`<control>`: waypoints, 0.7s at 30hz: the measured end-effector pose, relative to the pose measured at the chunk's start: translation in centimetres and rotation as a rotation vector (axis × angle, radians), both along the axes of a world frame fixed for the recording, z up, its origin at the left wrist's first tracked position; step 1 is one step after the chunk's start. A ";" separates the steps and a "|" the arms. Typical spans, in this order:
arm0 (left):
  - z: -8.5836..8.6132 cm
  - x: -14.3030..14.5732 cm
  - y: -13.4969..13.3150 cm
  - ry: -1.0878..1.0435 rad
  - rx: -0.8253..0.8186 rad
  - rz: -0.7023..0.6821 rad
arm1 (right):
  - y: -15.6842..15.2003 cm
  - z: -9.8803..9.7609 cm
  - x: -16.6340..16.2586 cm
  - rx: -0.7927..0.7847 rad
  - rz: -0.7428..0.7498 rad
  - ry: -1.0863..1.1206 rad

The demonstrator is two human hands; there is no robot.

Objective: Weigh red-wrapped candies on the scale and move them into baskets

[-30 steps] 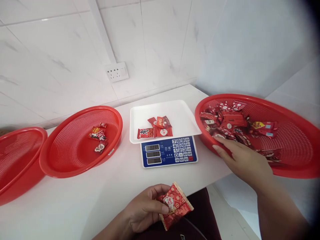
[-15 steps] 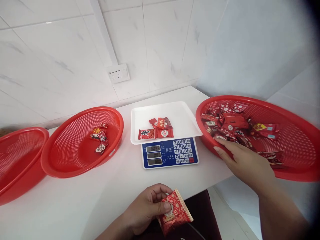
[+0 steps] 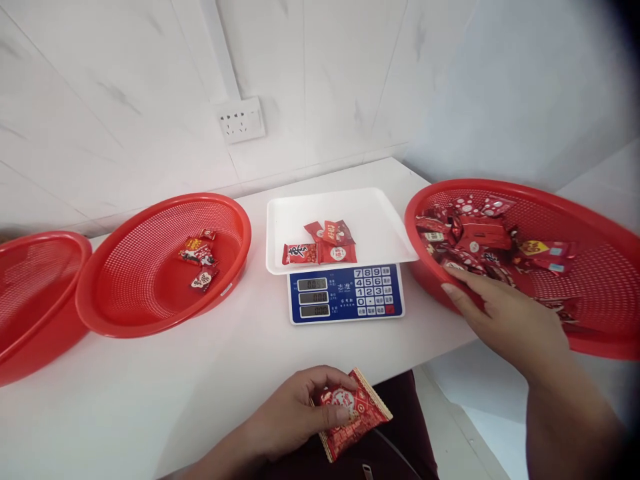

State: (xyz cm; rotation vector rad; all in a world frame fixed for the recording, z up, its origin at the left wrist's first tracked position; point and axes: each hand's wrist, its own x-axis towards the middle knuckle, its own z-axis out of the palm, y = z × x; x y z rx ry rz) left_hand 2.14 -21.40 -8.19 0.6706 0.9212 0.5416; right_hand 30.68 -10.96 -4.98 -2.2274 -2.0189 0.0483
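My left hand [image 3: 305,410] is closed on a red snack packet [image 3: 357,410] with gold crimped edges, held low before the table's front edge. At the right, my right hand [image 3: 515,317] lies over the near rim of a red basket [image 3: 550,190], its thumb outside and its fingers on the inner side, so the rim is pinched between them. Some fingertips are hidden. Inside that basket lies a heap of red-wrapped snacks [image 3: 483,233]. Several red packets [image 3: 337,253] rest together on the white tray [image 3: 370,207] of a scale [image 3: 345,313] with a blue keypad.
Left of the scale stands another red basket [image 3: 145,213] with a few small packets [image 3: 200,257] in it. A third red basket [image 3: 50,353] is cut off at the left edge. Behind the white table [image 3: 225,373] is a tiled wall with a socket [image 3: 243,121].
The view has shifted slightly, so the table things appear higher. The packet in my left hand has turned a little, with my fingers now over its top. My right hand stays at the basket rim.
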 end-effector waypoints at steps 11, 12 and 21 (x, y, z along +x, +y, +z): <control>-0.4 -1.7 0.0 0.011 -0.009 -0.025 | -0.1 0.1 -0.6 0.017 -0.117 0.037; -0.3 -1.8 0.0 0.023 0.008 -0.031 | -0.1 0.1 -0.6 0.022 -0.119 0.041; 0.7 -1.7 0.4 0.087 0.123 -0.049 | -0.2 0.2 -0.7 0.039 -0.100 -0.002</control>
